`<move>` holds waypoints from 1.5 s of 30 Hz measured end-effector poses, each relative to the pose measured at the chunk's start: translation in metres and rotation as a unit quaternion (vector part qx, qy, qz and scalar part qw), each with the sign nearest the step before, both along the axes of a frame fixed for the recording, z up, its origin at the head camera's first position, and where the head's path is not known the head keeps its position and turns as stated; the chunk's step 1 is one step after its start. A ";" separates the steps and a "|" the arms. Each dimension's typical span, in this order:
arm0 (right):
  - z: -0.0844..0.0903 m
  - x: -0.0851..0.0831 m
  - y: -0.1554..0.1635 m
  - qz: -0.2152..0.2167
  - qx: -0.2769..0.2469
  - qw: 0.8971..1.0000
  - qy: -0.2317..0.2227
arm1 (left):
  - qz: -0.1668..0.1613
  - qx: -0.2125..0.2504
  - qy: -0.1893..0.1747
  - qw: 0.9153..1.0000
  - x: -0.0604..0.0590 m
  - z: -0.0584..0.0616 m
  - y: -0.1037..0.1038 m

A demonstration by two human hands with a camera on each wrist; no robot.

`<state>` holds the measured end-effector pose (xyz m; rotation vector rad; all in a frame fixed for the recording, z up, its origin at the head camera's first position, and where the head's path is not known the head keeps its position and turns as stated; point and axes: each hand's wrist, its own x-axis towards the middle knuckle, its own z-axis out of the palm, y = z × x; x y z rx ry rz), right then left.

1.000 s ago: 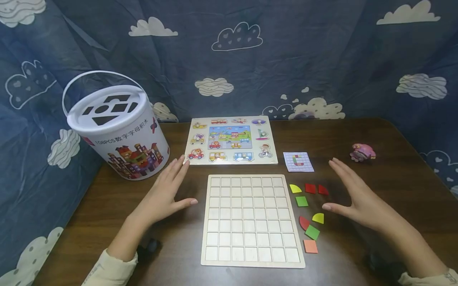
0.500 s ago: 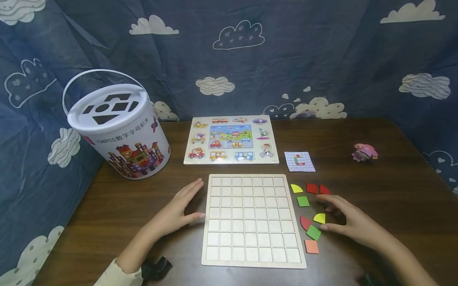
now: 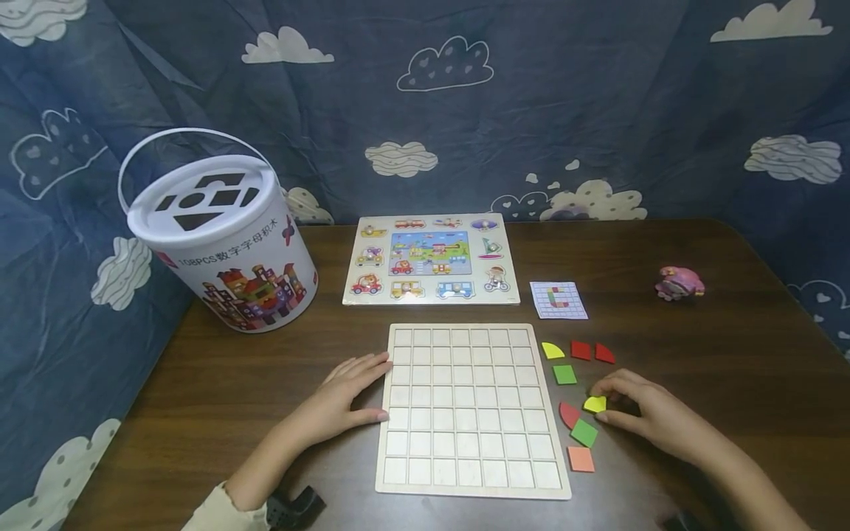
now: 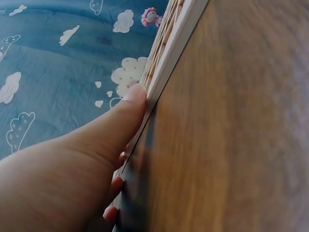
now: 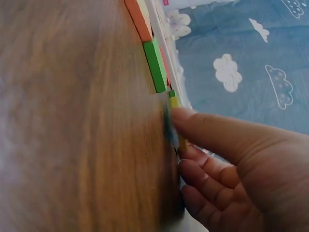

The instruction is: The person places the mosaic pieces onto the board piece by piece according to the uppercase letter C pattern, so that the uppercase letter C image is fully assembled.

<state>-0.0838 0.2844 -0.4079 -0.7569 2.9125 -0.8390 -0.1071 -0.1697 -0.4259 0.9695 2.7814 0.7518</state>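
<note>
A pale wooden grid board (image 3: 473, 483) lies flat on the table. My left hand (image 3: 337, 398) rests at its left edge, fingertips and thumb touching the rim with fingers fairly straight; the left wrist view has the thumb (image 4: 133, 99) against the board's side. To the right of the board, my right hand (image 3: 647, 413) pinches a yellow quarter-circle tile (image 3: 595, 404) between thumb and fingers. Around it lie a red quarter-circle tile (image 3: 569, 414), a green square tile (image 3: 584, 433), an orange square tile (image 3: 581, 459) and another green square tile (image 3: 564, 375).
Farther back are a yellow quarter-circle tile (image 3: 552, 350), a red square tile (image 3: 581, 350) and a red quarter-circle tile (image 3: 604, 353). Behind the board stand a pattern card (image 3: 558, 300), a picture puzzle (image 3: 432, 259), a white bucket (image 3: 226, 243) and a pink toy (image 3: 679, 283).
My left hand has come down and right to the board's left edge. My right hand has lowered from above the table to the yellow quarter-circle tile and taken hold of it.
</note>
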 end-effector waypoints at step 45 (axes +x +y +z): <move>-0.007 -0.087 -0.168 0.109 -0.113 0.985 -0.069 | 0.002 -0.010 0.008 1.000 0.001 0.006 0.002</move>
